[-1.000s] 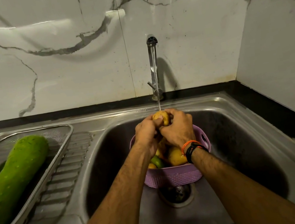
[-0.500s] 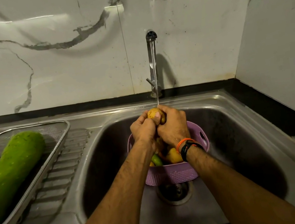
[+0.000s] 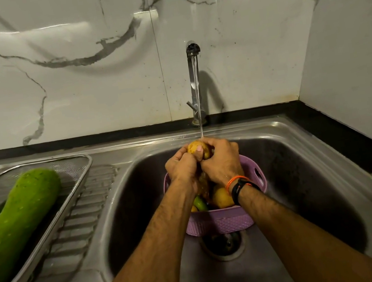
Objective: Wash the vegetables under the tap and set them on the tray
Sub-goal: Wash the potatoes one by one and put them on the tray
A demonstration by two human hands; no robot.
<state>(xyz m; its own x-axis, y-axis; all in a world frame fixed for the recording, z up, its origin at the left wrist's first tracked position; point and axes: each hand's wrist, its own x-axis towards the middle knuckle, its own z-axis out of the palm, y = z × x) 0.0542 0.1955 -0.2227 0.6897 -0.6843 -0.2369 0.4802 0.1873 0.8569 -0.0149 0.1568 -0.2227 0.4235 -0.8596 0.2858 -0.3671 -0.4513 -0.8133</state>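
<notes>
A potato is gripped by both hands, the left hand and the right hand curled around it, under the water running from the tap. It is held above a purple basket that stands in the sink over the drain. In the basket more potatoes and a green vegetable are seen. On the left, a metal tray is placed on the drainboard, and a long green gourd lies in it.
</notes>
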